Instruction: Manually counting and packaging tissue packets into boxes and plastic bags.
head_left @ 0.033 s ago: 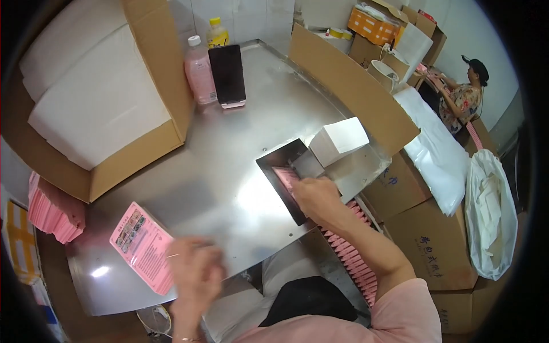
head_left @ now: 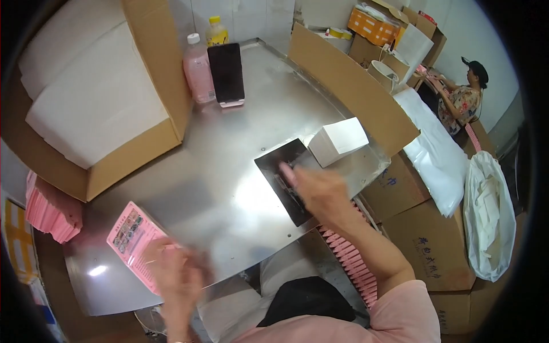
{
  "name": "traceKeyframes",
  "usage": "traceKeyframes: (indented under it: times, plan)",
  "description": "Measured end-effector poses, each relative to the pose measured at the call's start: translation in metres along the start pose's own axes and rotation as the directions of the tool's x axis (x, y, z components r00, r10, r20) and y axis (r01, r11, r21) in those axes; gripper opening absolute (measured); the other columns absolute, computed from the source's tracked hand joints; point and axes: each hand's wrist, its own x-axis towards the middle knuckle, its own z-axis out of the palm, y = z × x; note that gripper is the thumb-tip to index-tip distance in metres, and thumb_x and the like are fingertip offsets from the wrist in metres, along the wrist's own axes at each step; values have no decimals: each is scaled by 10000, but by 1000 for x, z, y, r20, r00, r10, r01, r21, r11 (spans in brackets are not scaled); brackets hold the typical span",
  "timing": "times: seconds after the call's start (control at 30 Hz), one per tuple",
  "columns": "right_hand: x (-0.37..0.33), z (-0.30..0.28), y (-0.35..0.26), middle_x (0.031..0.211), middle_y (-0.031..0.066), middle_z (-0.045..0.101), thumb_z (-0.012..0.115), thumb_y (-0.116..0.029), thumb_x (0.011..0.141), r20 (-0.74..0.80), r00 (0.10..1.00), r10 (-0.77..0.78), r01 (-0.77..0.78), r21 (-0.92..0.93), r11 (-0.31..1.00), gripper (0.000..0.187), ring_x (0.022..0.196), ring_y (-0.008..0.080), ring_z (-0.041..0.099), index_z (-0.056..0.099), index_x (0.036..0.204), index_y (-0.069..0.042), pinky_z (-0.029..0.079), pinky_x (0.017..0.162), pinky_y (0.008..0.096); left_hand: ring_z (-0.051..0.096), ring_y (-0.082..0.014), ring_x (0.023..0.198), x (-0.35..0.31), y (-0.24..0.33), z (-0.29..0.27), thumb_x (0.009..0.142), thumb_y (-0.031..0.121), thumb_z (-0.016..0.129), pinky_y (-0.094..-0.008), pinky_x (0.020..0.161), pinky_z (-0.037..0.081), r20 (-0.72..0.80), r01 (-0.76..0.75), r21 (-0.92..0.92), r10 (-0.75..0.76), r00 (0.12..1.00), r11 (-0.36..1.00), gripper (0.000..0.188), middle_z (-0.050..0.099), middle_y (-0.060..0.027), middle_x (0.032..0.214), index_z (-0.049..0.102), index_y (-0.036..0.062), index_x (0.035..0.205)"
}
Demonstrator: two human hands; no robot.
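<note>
A stack of printed pink paper sleeves (head_left: pixel 134 237) lies on the metal table at the near left. Over the stack's near right edge is my left hand (head_left: pixel 174 277), its fingers smeared by motion. My right hand (head_left: pixel 323 191) is closed over a dark rectangular opening (head_left: pixel 294 206) in the tabletop. From its fingertips sticks out a narrow pink packet (head_left: pixel 288 174), blurred and partly hidden by the hand. Just beyond the opening stands a block of folded white tissues (head_left: pixel 338 142).
An open carton of white tissues (head_left: pixel 103 97) fills the far left. A dark phone (head_left: pixel 226 74) on a stand and a pink bottle (head_left: pixel 198 71) stand at the back. Rows of pink packets (head_left: pixel 349 254) sit below the right edge. A co-worker (head_left: pixel 463 94) sits at far right.
My left hand has moved left onto the pink sleeves. My right hand has shifted slightly right, bringing the pink packet up from the opening. The metal plate at the opening no longer shows.
</note>
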Motion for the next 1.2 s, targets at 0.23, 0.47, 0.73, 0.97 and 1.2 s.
traceKeyframes:
  times: [0.23, 0.47, 0.73, 0.97, 1.2]
  plan:
    - [28, -12, 62, 855, 107, 568, 654, -195, 897, -295, 942, 163, -262, -335, 905, 171, 894, 285, 563, 692, 964, -43, 426, 775, 421, 525, -355, 1013, -9, -64, -28, 691, -27, 529, -524, 1032, 329, -83, 322, 441, -319, 944, 838, 327, 545, -142, 987, 544, 41, 1011]
    - [24, -15, 70, 851, 125, 579, 655, -171, 895, -342, 924, 169, -253, -219, 942, 162, 864, 302, 567, 699, 869, -17, 456, 740, 430, 549, -309, 976, 5, -30, -10, 906, -18, 571, -424, 1014, 366, 17, 246, 205, -255, 967, 947, 205, 560, -119, 943, 559, 19, 1107]
    - [24, -29, 73, 878, 147, 602, 656, -181, 902, -250, 930, 270, -295, -68, 953, 212, 870, 302, 574, 732, 981, 1, 465, 773, 422, 512, -337, 1032, -34, -51, -34, 893, 26, 575, -498, 1018, 320, -42, 408, 458, -439, 897, 790, 167, 584, -115, 1017, 567, 39, 1059]
    - [21, -23, 72, 837, 144, 583, 639, -182, 901, -297, 918, 263, -266, 30, 963, 215, 880, 297, 561, 728, 876, 12, 452, 784, 416, 514, -352, 1009, 5, -20, 6, 874, 39, 601, -509, 927, 362, 22, 242, -46, -241, 970, 969, 114, 539, -166, 966, 576, 46, 985]
    - [14, -25, 81, 841, 151, 581, 618, -149, 896, -272, 913, 304, -304, 42, 952, 203, 874, 300, 558, 724, 913, 24, 449, 788, 417, 502, -337, 921, 22, 32, 73, 837, 52, 684, -424, 806, 392, 130, -18, 58, 11, 991, 998, 133, 543, -143, 968, 604, 41, 943]
